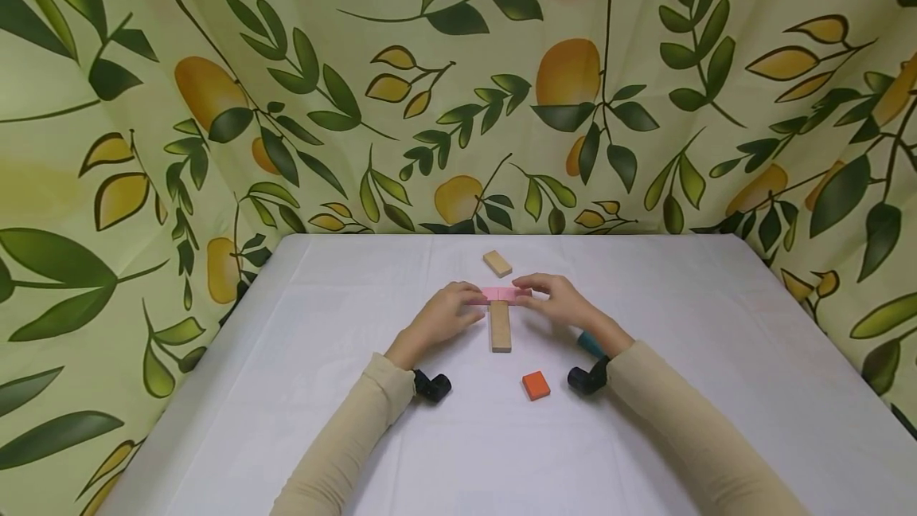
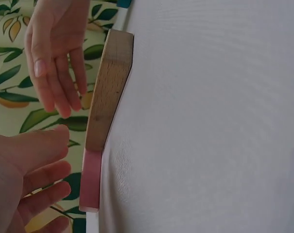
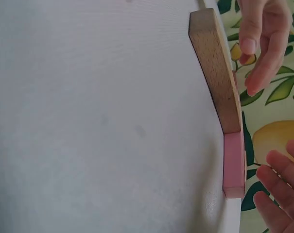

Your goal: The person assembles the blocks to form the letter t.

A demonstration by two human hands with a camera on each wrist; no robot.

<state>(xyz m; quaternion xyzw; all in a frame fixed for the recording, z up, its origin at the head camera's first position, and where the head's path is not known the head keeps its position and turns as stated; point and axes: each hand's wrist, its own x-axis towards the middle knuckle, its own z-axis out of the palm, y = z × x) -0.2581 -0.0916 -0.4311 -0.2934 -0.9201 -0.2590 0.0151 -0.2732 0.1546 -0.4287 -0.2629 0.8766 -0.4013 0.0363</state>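
Table (image 1: 229,420) across the lower frame of the head view; curtain (image 1: 458,118) behind it and at both sides. Just right of centre, two crosswise blocks (image 1: 493,293) lie end to end; left hand (image 1: 442,314) at their left end, right hand (image 1: 560,303) at their right. Lengthwise block (image 1: 500,329) directly before them, its far end meeting them. Rear block (image 1: 497,263) behind. Front block (image 1: 536,385) nearer, slightly right. One piece (image 1: 591,344) partly hidden by the right wrist (image 1: 610,334).

Left fingers (image 2: 44,198) and right fingers (image 3: 277,188) face each other, loosely extended.
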